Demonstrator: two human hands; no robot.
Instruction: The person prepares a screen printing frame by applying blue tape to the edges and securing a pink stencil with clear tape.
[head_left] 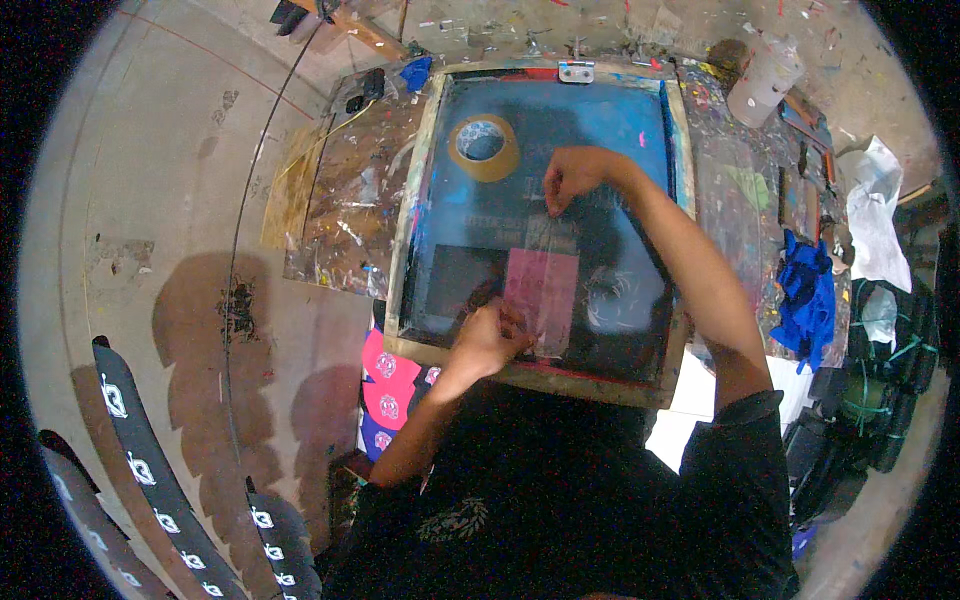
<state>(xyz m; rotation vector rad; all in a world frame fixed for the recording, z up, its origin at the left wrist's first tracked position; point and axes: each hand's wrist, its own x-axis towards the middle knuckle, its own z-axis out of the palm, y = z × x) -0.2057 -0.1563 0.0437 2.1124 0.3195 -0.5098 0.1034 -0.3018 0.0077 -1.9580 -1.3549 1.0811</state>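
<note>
Head view: the right hand (580, 175) has its fingers bent into a pinch, closed on the far end of a clear strip (553, 240). The left hand (488, 342) curls its fingers beside the strip's near end, close to the screen's near edge; whether they grip it, I cannot tell. Between the hands the strip runs over a pink rectangle (530, 285), which shows near the middle of the screen's near half; whether it lies on or under the mesh (590, 110) is unclear.

Around these is the wooden frame (409, 225) of the printing screen, with a metal hinge (576, 72) at its far edge. A tape roll (509, 158) lies flat on the mesh toward the far left corner.

Beyond the frame, the paint-spotted worktop (335, 235) carries a small blue cloth (416, 73) at its far left corner and a translucent plastic container (766, 92) at its far right corner. Along its right edge is a crumpled blue cloth (803, 300). Pink printed fabric (383, 360) shows by the near left corner. Farther out, black printed strips (150, 460) rise above the floor (170, 170) at the left.
</note>
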